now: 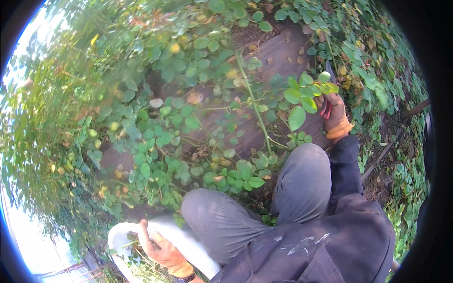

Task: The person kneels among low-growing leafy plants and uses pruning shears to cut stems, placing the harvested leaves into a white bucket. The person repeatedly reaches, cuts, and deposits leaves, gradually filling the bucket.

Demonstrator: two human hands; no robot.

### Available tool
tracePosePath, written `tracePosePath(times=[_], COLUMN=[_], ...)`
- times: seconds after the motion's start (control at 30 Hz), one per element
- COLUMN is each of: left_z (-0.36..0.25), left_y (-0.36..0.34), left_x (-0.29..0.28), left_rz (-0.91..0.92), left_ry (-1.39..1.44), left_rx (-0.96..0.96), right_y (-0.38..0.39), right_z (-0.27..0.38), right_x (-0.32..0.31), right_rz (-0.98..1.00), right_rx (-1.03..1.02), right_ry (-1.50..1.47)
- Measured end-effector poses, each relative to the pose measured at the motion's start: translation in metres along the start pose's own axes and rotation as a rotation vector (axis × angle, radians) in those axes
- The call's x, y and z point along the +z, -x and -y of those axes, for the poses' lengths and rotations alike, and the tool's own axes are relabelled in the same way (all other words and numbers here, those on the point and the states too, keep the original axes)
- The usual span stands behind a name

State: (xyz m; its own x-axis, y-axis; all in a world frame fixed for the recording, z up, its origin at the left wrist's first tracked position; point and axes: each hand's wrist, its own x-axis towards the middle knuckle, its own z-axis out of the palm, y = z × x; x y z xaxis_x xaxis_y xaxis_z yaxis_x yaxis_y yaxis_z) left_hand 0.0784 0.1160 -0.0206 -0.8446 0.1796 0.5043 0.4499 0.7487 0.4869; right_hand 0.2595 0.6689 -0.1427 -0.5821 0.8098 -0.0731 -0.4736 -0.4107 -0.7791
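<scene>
My right hand [336, 113], in an orange-cuffed glove, is closed around pruning shears [326, 110] with red handles. Their dark blades point away from me, partly behind a leafy sprig [302, 96]. My left hand [163, 252], also in an orange glove, is at the lower left over a white container [118, 232]. Its fingers are stretched out and I see nothing gripped in them. Cut stems and leaves [146, 271] lie in the container beside that hand.
Leafy bushes [160, 137] spread in front and to the left. A bare thorny stem [255, 101] rises ahead of my knees [304, 174]. Brown soil [283, 54] with fallen leaves shows between the plants. A thin dark pole [384, 151] slants at the right.
</scene>
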Motion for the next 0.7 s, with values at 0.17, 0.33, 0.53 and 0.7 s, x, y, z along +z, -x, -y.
tracePosePath(times=[0.17,0.33,0.53,0.7], left_z=[-0.013,-0.016,-0.014,-0.015], left_y=[-0.003,-0.011,-0.01,-0.012], left_x=[0.006,0.01,0.01,0.009], left_rz=[0.063,0.178,0.247,0.268], left_ry=[0.072,0.159,0.146,0.12], left_rx=[-0.018,-0.129,-0.089,-0.061], right_y=[0.036,0.042,0.019,-0.001], right_z=[0.005,-0.014,-0.039,-0.046], right_x=[0.029,0.044,0.053,0.045], right_rz=[0.438,0.377,0.361,0.497], right_rx=[-0.022,0.549,0.735,0.713], right_ry=[0.912,0.471,0.01,0.251])
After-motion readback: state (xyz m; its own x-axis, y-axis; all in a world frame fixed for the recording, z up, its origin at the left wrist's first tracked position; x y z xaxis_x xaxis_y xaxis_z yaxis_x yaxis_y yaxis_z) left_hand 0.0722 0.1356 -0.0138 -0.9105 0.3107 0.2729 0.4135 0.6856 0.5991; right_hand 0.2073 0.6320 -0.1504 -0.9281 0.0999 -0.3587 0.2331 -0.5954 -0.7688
